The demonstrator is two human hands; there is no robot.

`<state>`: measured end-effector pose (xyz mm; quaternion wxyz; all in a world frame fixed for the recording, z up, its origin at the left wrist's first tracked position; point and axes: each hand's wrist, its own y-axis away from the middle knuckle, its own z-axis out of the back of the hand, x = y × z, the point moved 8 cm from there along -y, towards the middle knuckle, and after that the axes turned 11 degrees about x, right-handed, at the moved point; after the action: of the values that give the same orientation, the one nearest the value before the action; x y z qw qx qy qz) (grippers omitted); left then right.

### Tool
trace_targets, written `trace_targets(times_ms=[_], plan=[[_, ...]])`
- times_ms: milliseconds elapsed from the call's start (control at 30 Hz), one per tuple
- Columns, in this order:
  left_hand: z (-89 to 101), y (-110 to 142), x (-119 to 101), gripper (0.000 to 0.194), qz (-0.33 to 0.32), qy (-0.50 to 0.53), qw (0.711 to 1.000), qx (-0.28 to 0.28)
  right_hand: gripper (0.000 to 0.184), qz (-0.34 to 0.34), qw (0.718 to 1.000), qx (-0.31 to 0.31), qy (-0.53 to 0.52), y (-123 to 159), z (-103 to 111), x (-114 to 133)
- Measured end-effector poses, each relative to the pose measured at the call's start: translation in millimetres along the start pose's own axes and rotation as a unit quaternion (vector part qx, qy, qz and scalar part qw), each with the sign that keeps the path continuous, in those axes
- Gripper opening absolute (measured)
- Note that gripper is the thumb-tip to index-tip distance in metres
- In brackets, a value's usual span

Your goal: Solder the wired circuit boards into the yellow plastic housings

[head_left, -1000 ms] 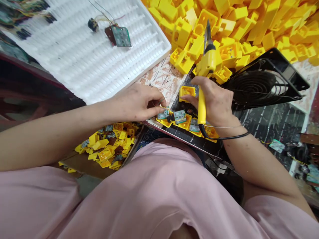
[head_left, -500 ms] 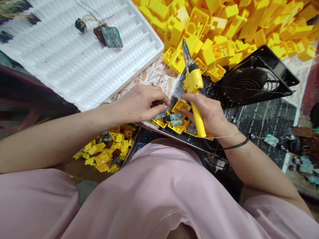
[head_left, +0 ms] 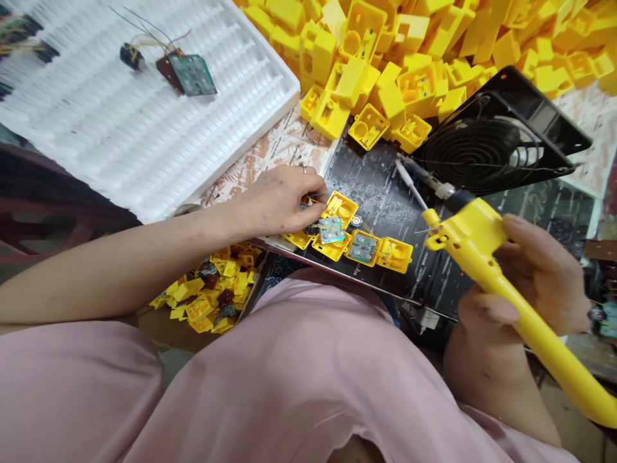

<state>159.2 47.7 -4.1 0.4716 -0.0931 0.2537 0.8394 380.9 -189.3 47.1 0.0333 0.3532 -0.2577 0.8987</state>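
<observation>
My right hand [head_left: 540,276] is wrapped round the yellow handle of a soldering gun [head_left: 475,238], its metal tip pointing up and left over the black board. With thumb and fingers drawn together, my left hand [head_left: 289,199] pinches a thin wire [head_left: 315,195] beside small yellow housings at the board's front edge. A green circuit board [head_left: 331,229] rests tilted on one open yellow housing [head_left: 343,207]. Another circuit board [head_left: 362,247] sits inside the neighbouring case, and a yellow half-case [head_left: 397,255] lies to its right. My left fingers partly cover the leftmost housing [head_left: 296,239].
A large heap of yellow housings [head_left: 434,38] fills the back. On the left a white foam tray [head_left: 231,109] bears a wired circuit board [head_left: 190,74]. A black fan [head_left: 486,141] stands at the right. Below the table edge is a box of yellow parts [head_left: 205,302].
My right hand has moved right and towards me with the soldering gun, which has swung from upright to slanting. My left hand stays by the housings.
</observation>
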Motion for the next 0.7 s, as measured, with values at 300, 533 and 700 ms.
trace_targets(times_ms=[300,533,700], plan=[[8.9,-2,-9,0.038,-0.019,-0.034,0.999,0.031,0.042,0.041,0.997,-0.042,-0.051,-12,-11,4],[7.8,-8,-6,0.031,0.003,-0.038,0.998,0.056,0.063,0.128,0.987,0.089,-0.031,-22,-22,21],[11.5,-10,-8,0.023,0.013,-0.051,0.996,0.065,0.057,0.164,0.979,0.116,-0.024,-28,-26,25]])
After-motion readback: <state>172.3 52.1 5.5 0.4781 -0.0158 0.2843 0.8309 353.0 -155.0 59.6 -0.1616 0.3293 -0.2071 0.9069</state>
